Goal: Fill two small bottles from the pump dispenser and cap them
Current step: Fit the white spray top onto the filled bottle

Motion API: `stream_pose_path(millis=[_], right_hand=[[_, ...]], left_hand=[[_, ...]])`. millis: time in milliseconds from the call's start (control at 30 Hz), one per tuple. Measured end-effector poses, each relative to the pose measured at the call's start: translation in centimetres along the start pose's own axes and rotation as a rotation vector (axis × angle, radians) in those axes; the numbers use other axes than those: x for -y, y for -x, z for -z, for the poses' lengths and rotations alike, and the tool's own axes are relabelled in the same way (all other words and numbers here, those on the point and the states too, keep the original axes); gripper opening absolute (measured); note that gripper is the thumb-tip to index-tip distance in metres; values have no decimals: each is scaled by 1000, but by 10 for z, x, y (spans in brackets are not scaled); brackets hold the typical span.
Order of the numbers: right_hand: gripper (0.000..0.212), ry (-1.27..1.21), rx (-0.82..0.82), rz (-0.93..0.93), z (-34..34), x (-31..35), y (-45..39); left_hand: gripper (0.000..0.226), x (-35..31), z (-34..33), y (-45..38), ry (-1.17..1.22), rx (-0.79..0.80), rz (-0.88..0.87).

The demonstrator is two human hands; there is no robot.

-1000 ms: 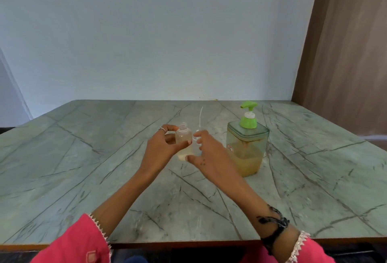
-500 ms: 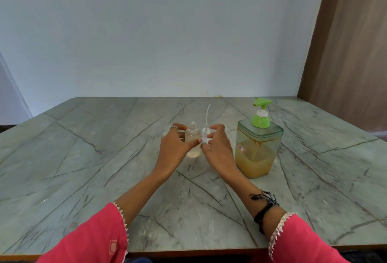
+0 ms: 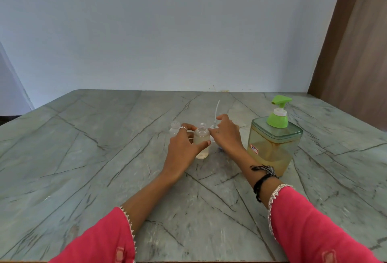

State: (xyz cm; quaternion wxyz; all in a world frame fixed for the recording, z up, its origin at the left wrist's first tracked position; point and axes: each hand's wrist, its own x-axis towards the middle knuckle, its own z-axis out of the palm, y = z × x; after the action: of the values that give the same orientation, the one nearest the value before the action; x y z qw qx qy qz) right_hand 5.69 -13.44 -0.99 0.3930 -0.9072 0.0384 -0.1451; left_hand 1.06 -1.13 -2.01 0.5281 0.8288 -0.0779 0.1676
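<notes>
Your left hand [image 3: 181,149] is wrapped around the small bottle [image 3: 201,143], thumb across its front and fingers behind it, ring on one finger. That bottle is clear plastic, uncapped, threaded neck showing, upright, with its base on or just above the tabletop [image 3: 83,158], can't tell which; it holds pale yellowish liquid up to about the shoulder. It's mid-tabletop, nearer the far edge than the near one and slightly right of centre. A second small bottle [image 3: 174,129] stands just behind your left fingers, also clear and uncapped, looks empty; it's partly hidden, so contact with your fingers can't be told. Your right hand [image 3: 227,135] is just right of the filled bottle, fingers curled down on a white cap piece [image 3: 213,127] with a thin white dip tube [image 3: 217,109] sticking up and leaning slightly right. The grip looks closed on the cap, though most of the piece is hidden under your fingers. Black thread band on that wrist, pink sleeves on both arms. The pump dispenser [image 3: 274,145] sits toward the right edge, close to your right forearm but apart from it: square clear container, greenish lid, green pump head with white collar, nozzle pointing right, amber liquid roughly half full, small red-bordered sticker on the front face.
</notes>
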Motion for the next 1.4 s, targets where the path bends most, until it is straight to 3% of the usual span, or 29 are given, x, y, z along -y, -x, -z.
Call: stream_pose_path(millis=[333, 667, 933, 1067, 1233, 1400], right_hand=[[26, -7, -112, 124, -5, -9, -3], [27, -352, -296, 402, 9, 9, 3], [37, -484, -187, 426, 8, 14, 4], [34, -658, -179, 302, 11, 18, 10], [10, -787, -254, 272, 22, 25, 15], [11, -891, -271, 279, 27, 31, 20]], left_hand=[[34, 4, -13, 13, -31, -25, -9], [43, 9, -15, 11, -81, -30, 10], [39, 10, -15, 11, -65, -30, 11], [36, 9, -14, 11, -39, -25, 17], [24, 10, -13, 11, -31, -13, 22], [29, 10, -13, 11, -21, -12, 27]])
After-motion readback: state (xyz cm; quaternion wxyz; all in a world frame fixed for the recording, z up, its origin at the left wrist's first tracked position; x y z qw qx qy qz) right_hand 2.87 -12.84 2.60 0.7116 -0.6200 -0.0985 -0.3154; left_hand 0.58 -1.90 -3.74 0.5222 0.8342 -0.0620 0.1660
